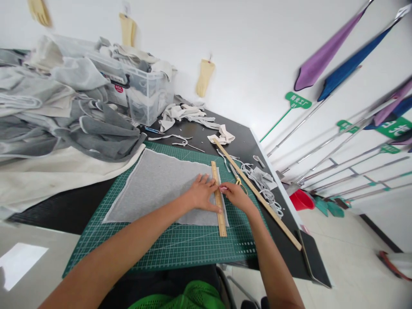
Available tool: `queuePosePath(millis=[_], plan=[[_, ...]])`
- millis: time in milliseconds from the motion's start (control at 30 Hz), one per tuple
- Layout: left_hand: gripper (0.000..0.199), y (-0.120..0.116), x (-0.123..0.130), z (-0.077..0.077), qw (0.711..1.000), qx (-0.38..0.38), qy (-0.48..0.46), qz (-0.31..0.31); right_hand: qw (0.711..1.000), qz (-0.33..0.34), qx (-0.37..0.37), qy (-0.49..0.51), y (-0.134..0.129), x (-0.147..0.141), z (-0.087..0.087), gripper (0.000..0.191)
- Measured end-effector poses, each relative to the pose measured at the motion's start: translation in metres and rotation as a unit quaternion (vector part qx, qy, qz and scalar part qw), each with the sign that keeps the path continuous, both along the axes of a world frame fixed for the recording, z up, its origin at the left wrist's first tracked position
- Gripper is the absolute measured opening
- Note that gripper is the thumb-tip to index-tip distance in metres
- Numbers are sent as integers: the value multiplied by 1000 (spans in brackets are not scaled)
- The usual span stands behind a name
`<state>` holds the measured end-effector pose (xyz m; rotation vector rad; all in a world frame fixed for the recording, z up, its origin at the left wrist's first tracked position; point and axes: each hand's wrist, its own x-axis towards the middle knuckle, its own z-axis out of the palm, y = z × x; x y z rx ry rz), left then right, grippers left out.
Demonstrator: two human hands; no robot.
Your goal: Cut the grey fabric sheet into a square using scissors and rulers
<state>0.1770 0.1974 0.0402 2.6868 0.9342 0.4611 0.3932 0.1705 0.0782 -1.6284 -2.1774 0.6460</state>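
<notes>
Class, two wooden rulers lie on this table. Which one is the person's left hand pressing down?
The short wooden ruler on the grey fabric piece, under the left hand. The long wooden ruler lies untouched, slanting along the table's right side.

A green tag-shaped sign on a thin green stick [298,100], at two o'clock, bears white Chinese characters with "01" beneath. A round red sticker [119,88] on the clear plastic storage box [146,96], at eleven o'clock, seems to read "ASL". Other green signs [394,127] at three o'clock carry white characters too blurred to read.
</notes>
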Motion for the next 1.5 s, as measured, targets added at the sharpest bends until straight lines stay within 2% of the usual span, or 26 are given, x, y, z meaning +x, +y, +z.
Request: queuePosePath(millis=[133, 333, 500, 667, 800, 933, 1000, 1100, 1200, 1267, 1400, 1500], plan=[[106, 0, -1, 1, 1000, 7, 4, -4, 1000, 3, -11, -12, -29, -6, 8, 19], [115, 1, 0, -4, 1000, -4, -2, -5, 999, -6, -37, -13, -83, -15, 20, 23], [112, 1, 2, -9, 1000, -5, -6, 1, 998, -27, -57, 12, -123, -18, 23, 26], [110, 1, 1, -9, 1000, -5, -4, -5, 994, -49, -100, 16, -147, -17, 26, 24], [109, 1, 0, -12, 1000, 1, -12, -1, 989, -42, -138, 25, -152, -12, 34, 20], [111, 0, 0, -13, 1000, 7, -16, 4, 995, -41, -86, 42, -129, -6, 45, 24], [109, -1, -1, -12, 1000, 8, -12, 0, 997, -44, -36, 43, -101, -2, 48, 26], [104, -1, -1, -9, 1000, 11, -12, -12, 995, -88, 47, 24, -43, 5, 44, 28], [99, 0, -1, -6, 1000, 10, -15, -5, 986, -131, 98, 15, 13, 14, 28, 30], [96, 1, -1, -6, 1000, 11, -14, 12, 980, -149, 129, 9, 35, 19, 10, 29], [86, 3, -2, -6, 998, 37, -17, 45, 971, -164, 175, 22, 43, 19, -26, 30], [85, 5, -3, -5, 997, 69, -15, 43, 965, -168, 199, 42, 40, 17, -41, 32]])
